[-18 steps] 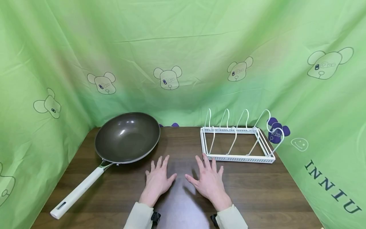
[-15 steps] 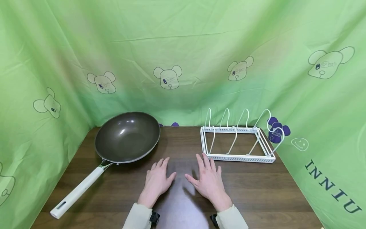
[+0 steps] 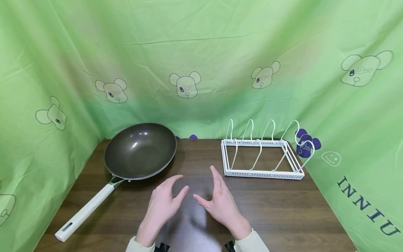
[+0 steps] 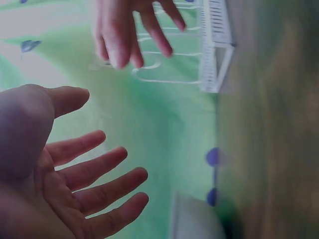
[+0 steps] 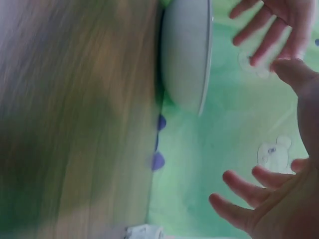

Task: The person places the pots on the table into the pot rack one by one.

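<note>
Both hands are raised over the front middle of the table, palms turned toward each other with a gap between. The left hand [image 3: 163, 201] has its fingers spread and holds nothing; it is nearest the frying pan [image 3: 140, 152]. That deep pan has a dark inside and a long white handle [image 3: 85, 212] pointing to the front left. My right hand [image 3: 221, 203], also holding nothing, is just in front of the left end of a white wire rack [image 3: 264, 174]. In the left wrist view the fingers [image 4: 107, 191] of the left hand are loosely extended.
The brown wooden table [image 3: 283, 206] carries the pan at the left and the rack at the right. The rack has several upright white wire loops. A green curtain [image 3: 207, 45] with printed bear heads closes off the back and both sides.
Both hands have turned from palms down over the table to palms facing each other. They have also drawn slightly back toward the person. Pan and rack stay put.
</note>
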`<act>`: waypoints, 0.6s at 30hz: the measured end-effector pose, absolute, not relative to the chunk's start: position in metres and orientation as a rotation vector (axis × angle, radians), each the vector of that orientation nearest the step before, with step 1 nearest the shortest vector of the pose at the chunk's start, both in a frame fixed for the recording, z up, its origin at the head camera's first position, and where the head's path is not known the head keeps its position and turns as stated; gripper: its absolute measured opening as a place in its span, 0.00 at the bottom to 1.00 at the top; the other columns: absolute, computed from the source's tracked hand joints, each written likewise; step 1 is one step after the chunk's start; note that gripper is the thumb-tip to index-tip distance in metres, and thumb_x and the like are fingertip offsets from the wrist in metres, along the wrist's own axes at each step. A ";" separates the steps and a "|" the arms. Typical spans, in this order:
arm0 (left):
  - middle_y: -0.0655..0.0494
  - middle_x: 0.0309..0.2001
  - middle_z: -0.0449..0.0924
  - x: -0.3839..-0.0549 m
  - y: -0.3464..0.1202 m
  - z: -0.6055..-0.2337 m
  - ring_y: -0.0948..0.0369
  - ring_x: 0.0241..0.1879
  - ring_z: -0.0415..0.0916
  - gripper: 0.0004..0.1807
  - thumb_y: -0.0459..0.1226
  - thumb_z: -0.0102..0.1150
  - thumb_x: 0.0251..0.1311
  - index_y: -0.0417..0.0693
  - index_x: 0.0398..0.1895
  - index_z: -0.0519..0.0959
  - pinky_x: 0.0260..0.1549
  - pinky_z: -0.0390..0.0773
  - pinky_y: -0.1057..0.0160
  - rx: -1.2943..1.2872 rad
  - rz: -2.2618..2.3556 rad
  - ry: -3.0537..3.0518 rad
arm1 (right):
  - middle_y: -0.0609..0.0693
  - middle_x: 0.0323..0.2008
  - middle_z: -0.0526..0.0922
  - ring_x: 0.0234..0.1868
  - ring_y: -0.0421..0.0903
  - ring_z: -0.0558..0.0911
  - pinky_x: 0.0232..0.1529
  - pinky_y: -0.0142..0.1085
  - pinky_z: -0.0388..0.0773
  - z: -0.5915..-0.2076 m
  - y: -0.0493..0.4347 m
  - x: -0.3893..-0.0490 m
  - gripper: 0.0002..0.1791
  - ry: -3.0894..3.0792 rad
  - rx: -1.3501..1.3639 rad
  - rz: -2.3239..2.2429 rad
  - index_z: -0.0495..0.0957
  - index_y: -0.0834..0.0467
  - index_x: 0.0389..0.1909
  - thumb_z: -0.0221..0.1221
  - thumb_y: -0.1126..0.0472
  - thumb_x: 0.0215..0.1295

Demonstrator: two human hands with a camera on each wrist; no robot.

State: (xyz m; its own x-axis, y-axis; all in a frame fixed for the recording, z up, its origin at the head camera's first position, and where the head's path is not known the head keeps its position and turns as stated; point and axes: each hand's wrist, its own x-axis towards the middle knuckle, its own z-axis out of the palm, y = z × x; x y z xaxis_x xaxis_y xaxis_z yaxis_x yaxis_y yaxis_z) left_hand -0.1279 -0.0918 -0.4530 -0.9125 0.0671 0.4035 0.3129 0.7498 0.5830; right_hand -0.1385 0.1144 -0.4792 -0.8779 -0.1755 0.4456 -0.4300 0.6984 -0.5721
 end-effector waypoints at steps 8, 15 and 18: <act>0.63 0.54 0.83 -0.107 -0.112 -0.433 0.67 0.30 0.76 0.22 0.47 0.71 0.61 0.56 0.58 0.81 0.47 0.82 0.54 -0.276 -1.004 -2.535 | 0.58 0.71 0.66 0.60 0.58 0.78 0.54 0.55 0.79 -0.483 0.093 -0.137 0.62 -2.413 0.622 1.247 0.46 0.56 0.79 0.78 0.53 0.51; 0.61 0.47 0.85 -0.094 -0.141 -0.432 0.74 0.19 0.65 0.21 0.44 0.72 0.60 0.57 0.57 0.81 0.36 0.80 0.58 -0.195 -0.949 -2.478 | 0.53 0.74 0.63 0.65 0.55 0.75 0.58 0.59 0.74 -0.489 0.077 -0.138 0.60 -2.475 0.630 1.501 0.43 0.47 0.80 0.75 0.48 0.56; 0.58 0.43 0.86 -0.090 -0.156 -0.433 0.75 0.15 0.62 0.21 0.43 0.73 0.59 0.55 0.55 0.82 0.32 0.78 0.58 -0.142 -0.911 -2.478 | 0.52 0.74 0.62 0.65 0.53 0.75 0.59 0.59 0.74 -0.489 0.070 -0.140 0.59 -2.496 0.605 1.604 0.43 0.46 0.80 0.73 0.44 0.58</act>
State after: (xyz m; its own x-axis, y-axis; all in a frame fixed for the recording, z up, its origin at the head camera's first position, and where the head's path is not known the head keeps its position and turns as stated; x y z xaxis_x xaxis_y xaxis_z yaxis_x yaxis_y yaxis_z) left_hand -0.0902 -0.1558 -0.4328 -0.8732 -0.0701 0.4823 0.2590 0.7716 0.5810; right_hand -0.1401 0.0704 -0.4891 -0.9141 -0.2683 0.3042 -0.3881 0.3609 -0.8480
